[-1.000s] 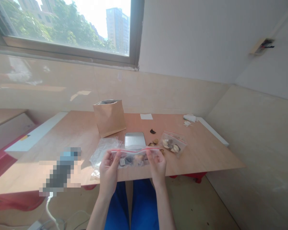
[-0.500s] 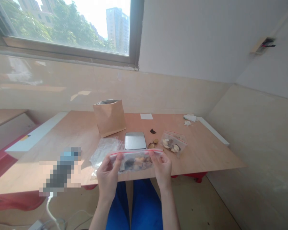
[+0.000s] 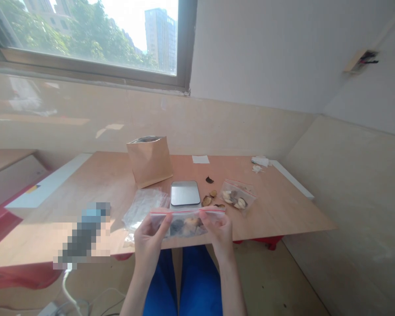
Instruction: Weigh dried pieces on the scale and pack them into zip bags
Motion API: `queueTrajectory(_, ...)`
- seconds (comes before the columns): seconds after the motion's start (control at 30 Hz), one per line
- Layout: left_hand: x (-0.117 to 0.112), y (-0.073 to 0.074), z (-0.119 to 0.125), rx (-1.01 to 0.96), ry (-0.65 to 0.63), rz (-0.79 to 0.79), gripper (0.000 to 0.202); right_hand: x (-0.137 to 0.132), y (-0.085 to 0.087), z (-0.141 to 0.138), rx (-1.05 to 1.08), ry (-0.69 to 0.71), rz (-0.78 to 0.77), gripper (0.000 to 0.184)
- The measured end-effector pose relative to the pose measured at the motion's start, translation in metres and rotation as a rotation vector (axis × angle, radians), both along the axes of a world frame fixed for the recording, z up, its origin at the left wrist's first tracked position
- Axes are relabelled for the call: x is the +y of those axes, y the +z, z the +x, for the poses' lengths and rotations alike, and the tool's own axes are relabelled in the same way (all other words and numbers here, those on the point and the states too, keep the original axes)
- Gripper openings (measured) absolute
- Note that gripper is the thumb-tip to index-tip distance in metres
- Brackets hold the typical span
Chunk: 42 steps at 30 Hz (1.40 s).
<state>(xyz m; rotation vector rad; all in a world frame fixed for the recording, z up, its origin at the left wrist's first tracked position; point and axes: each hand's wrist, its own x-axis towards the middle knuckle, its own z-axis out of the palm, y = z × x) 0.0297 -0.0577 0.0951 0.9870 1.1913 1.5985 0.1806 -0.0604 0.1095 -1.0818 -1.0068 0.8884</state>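
Observation:
I hold a clear zip bag (image 3: 187, 221) with a red seal strip, filled with dark and pale dried pieces, just above the near edge of the wooden table (image 3: 276, 210). My left hand (image 3: 149, 243) pinches its left top edge between thumb and fingers. My right hand (image 3: 219, 235) pinches the top edge right of the middle. Behind the bag sits a small silver scale (image 3: 184, 193). A second filled zip bag (image 3: 237, 199) lies to the right of the scale.
A brown paper pouch (image 3: 149, 160) stands open behind the scale. Empty clear bags (image 3: 141, 205) lie left of it. Loose dried pieces (image 3: 210, 195), a white paper slip (image 3: 200, 159) and white scraps (image 3: 259, 163) are on the table. A blurred-out object (image 3: 82, 235) lies at the left.
Both hands have lowered the bag slightly toward me, and my right fingers have slid inward along the seal strip. The things on the table have not moved.

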Motion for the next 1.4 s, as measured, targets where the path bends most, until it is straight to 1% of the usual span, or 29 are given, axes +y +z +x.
queueTrajectory(0.13, -0.002, 0.002, 0.001, 0.039, 0.106, -0.066, 0.032, -0.003, 0.006, -0.002, -0.065, -0.002, 0.018, 0.015)
queueTrajectory(0.2, -0.003, 0.004, 0.003, 0.039, 0.165, -0.073, 0.032, -0.003, 0.008, -0.002, -0.071, 0.004, 0.035, 0.013)
queueTrajectory(0.23, -0.003, 0.004, 0.003, 0.033, 0.175, -0.069, 0.032, -0.003, 0.008, -0.002, -0.066, 0.007, 0.042, 0.012)
queueTrajectory(0.3, -0.003, 0.005, 0.003, 0.026, 0.128, -0.049, 0.033, -0.004, 0.007, -0.001, -0.043, 0.014, 0.047, 0.013)
queueTrajectory(0.4, 0.000, 0.007, -0.001, 0.044, 0.006, -0.012, 0.034, -0.004, 0.005, 0.000, -0.001, 0.030, 0.038, 0.015)
queueTrajectory(0.53, 0.002, 0.008, -0.004, 0.091, -0.052, -0.062, 0.033, -0.004, 0.004, -0.002, -0.006, 0.094, -0.017, 0.017)
queueTrajectory(0.67, 0.002, 0.010, -0.004, 0.111, -0.057, -0.090, 0.033, -0.002, 0.005, -0.008, -0.024, 0.111, -0.040, 0.018)
queueTrajectory(0.77, 0.000, 0.010, 0.000, 0.115, -0.039, -0.056, 0.032, -0.001, 0.003, -0.012, -0.014, 0.086, -0.038, 0.017)
queueTrajectory(0.9, -0.003, 0.012, 0.007, 0.122, 0.038, 0.005, 0.030, -0.001, 0.001, -0.014, -0.038, 0.036, -0.024, 0.016)
queueTrajectory(0.97, -0.003, 0.013, 0.009, 0.125, 0.045, 0.017, 0.028, -0.001, 0.002, -0.013, -0.048, 0.023, -0.024, 0.017)
queueTrajectory(1.03, -0.002, 0.013, 0.008, 0.132, -0.010, 0.024, 0.028, 0.000, 0.002, -0.012, -0.053, 0.012, -0.034, 0.017)
queueTrajectory(1.13, 0.002, 0.013, 0.006, 0.162, -0.148, 0.027, 0.028, 0.000, 0.004, -0.011, -0.073, -0.011, -0.038, 0.017)
queueTrajectory(1.2, 0.003, 0.011, 0.004, 0.169, -0.170, 0.006, 0.027, -0.001, 0.004, -0.011, -0.083, 0.022, -0.040, 0.017)
queueTrajectory(1.33, 0.003, 0.009, 0.002, 0.168, -0.129, -0.014, 0.027, 0.000, 0.005, -0.015, -0.036, 0.170, -0.081, 0.020)
queueTrajectory(1.4, 0.002, 0.010, 0.002, 0.179, -0.135, 0.019, 0.026, 0.000, 0.004, -0.017, -0.013, 0.171, -0.085, 0.020)
